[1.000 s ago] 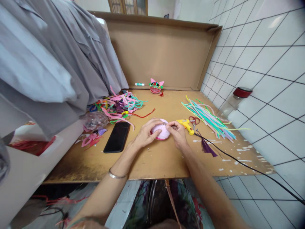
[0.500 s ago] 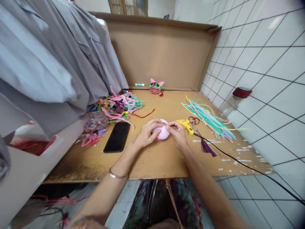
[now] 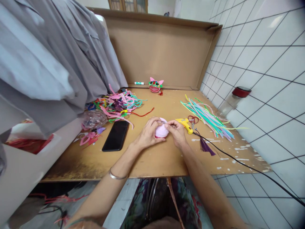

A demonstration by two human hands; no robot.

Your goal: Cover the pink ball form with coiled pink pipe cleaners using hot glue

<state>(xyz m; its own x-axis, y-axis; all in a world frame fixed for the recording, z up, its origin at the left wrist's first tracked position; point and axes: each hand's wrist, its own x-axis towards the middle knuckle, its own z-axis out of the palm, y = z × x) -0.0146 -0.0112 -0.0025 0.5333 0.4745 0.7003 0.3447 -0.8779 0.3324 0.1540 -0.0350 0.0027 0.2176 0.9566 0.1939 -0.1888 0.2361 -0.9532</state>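
A rounded pale pink piece (image 3: 161, 130) with a darker pink lower rim rests near the middle of the brown table. My left hand (image 3: 150, 132) wraps its left side, thumb low at the front and fingers over the back. At its upper right edge, the fingertips of my right hand (image 3: 175, 131) are pinched together; whatever small part they hold is too tiny to make out. Right beside that hand lies a yellow glue gun (image 3: 187, 126) with a black cord, and red-handled scissors (image 3: 193, 119) lie just behind it.
A black phone (image 3: 115, 136) and tangled fuzzy stems (image 3: 124, 103) lie left. Further right are a bundle of straight stems (image 3: 209, 119), a purple tassel (image 3: 206, 147) and a red-lidded jar (image 3: 232, 101). A pink-eared figure (image 3: 155, 86) sits before the cardboard wall (image 3: 162, 54).
The thumb of my left hand has moved down from the face of the pale pink piece to its lower edge. My right hand keeps its pinch at the upper edge.
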